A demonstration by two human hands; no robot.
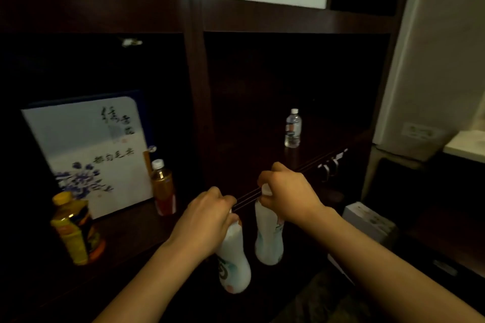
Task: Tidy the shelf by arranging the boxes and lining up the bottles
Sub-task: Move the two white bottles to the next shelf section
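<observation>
So, left hand (207,214): fingers curled tight round the neck of a white bottle (233,265), its cap hidden in the fist.
Right hand (288,193): fingers and thumb closed on the top of a second white bottle (269,240), which hangs just beside the first.
Long axis: both hang upright, bottoms down, side by side; I cannot tell whether they touch.
Water bottle (293,128): stands upright, alone on the shelf board (262,139).
Held pair: on the near side of the water bottle and a little to its left, out in front of the board's edge.
Nearer hand: the right is closer to the water bottle.
Other bottles: a tea bottle (162,186) and a yellow bottle (73,228) stand far left of the water bottle, by a flowered box (89,155).
Coming move: I'd judge the pair goes forward over the edge, to be set down in line with the water bottle.
</observation>
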